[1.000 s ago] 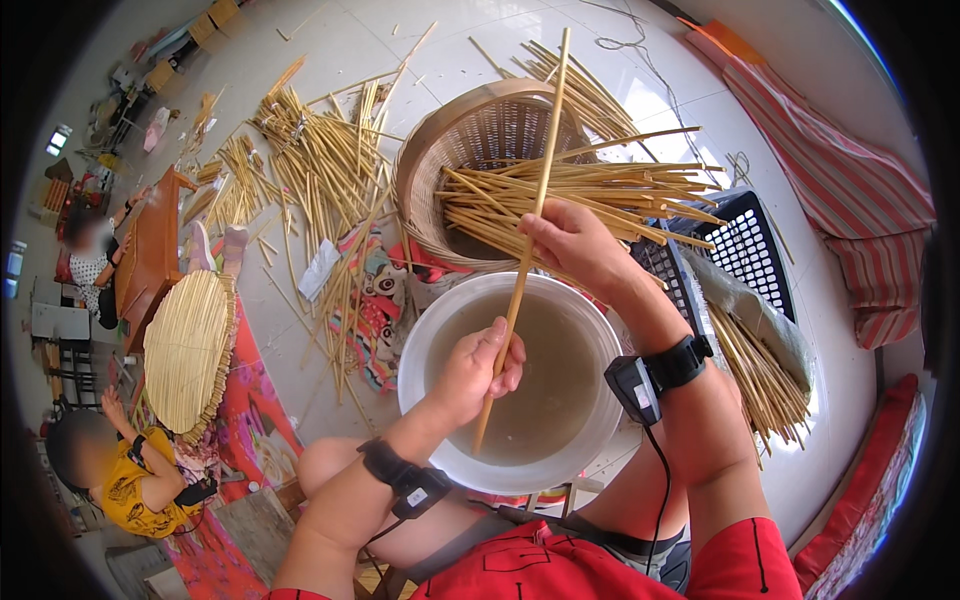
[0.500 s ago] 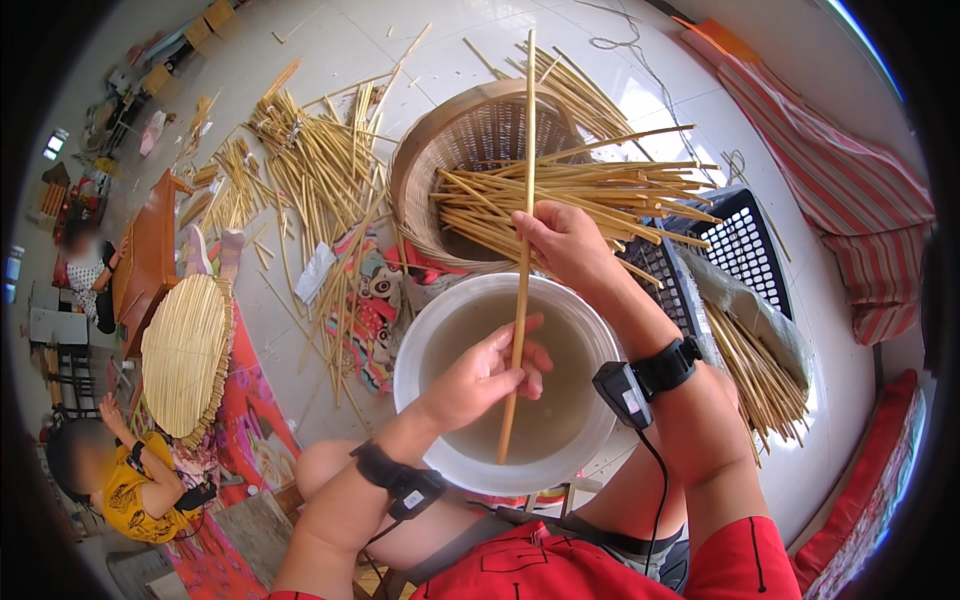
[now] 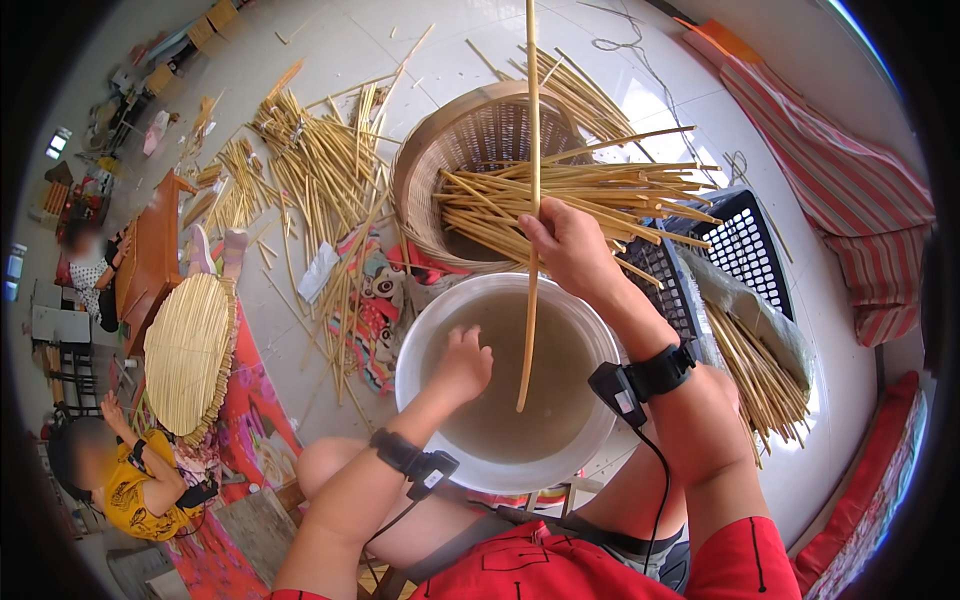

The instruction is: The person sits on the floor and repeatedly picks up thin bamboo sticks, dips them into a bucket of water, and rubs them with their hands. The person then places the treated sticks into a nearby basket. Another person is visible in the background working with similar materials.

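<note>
On pale floor tiles (image 3: 330, 40), cane strips (image 3: 310, 170) lie scattered.

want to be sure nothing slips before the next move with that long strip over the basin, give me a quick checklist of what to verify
1. Right hand grip on the long pale bamboo strip: ok, fingers closed around it.
2. Strip's lower end over the round white basin of cloudy water: ok.
3. Left hand on the strip: not ok, it sits apart, at the basin.
4. Strip upright: ok, near vertical.
5. Strip's tip wet: cannot tell.
6. Bundle of bamboo strips resting across the round woven basket: ok.
</note>
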Motion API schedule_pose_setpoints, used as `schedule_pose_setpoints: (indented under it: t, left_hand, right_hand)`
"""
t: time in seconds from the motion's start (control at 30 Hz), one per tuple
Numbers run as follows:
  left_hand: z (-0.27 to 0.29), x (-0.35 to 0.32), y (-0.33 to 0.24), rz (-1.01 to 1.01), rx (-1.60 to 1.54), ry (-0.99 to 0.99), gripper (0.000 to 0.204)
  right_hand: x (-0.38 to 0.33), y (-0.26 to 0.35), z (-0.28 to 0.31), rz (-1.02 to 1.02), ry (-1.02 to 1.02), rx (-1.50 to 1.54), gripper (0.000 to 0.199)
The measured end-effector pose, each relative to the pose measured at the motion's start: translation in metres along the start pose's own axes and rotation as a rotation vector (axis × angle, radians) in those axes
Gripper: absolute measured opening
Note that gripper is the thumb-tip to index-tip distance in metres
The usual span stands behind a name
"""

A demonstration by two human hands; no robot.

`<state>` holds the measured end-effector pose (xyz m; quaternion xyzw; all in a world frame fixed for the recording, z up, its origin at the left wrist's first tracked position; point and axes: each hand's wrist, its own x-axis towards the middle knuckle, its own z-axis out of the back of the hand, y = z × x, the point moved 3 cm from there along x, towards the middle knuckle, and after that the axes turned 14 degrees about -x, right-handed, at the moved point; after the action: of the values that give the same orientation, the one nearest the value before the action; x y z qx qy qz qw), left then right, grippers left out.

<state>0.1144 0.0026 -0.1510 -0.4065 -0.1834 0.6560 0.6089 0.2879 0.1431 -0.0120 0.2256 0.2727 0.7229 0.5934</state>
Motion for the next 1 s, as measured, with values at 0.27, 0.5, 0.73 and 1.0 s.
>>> schedule_pose_setpoints:
  t: [0.27,0.5,0.73,1.0]
  left_hand:
    - [-0.005,0.002,-0.024,-0.052,-0.195,0.462,0.042]
    - [0.021,0.005,-0.077,-0.189,-1.142,0.208,0.036]
    - [0.026,0.002,-0.081,-0.116,-0.982,0.188,0.027]
    - [0.008,-0.027,-0.074,-0.125,-0.744,0.413,0.025]
  right_hand:
    - [-0.004,-0.002,-0.004,0.102,0.052,-0.002,0.028]
    - [-0.005,-0.007,-0.022,0.104,0.216,0.119,0.029]
    - [-0.012,0.005,-0.031,0.089,0.171,0.159,0.031]
    - [0.014,-0.018,0.041,-0.199,-0.331,0.205,0.036]
